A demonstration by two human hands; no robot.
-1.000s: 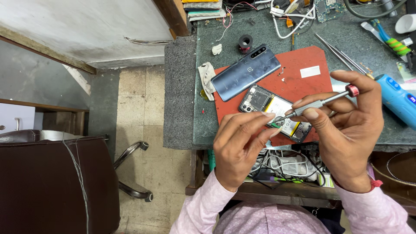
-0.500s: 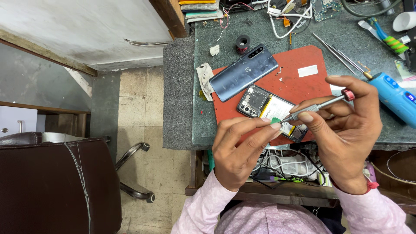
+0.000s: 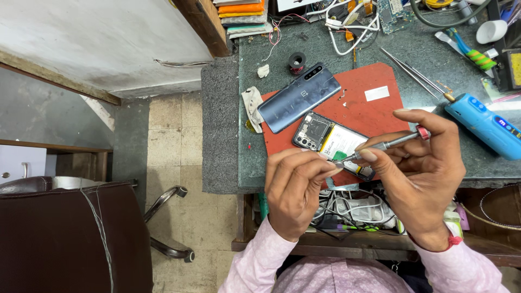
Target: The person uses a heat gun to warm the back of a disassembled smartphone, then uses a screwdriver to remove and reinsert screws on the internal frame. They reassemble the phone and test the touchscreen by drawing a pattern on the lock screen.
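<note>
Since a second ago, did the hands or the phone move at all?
Hardly. The right hand still grips the screwdriver, tip down on the opened phone, and the left hand still pinches beside the tip. Both hands shifted only slightly. The opened phone, grey back cover, red mat and blue tool stayed put.

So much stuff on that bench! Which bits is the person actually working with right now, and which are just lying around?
In use:
- opened phone on the red mat
- small screwdriver in the right hand
- left hand, fingertips at the screwdriver's tip

Lying about:
- detached grey back cover
- tweezers
- blue tool
- tangled cables
- white cup
</note>
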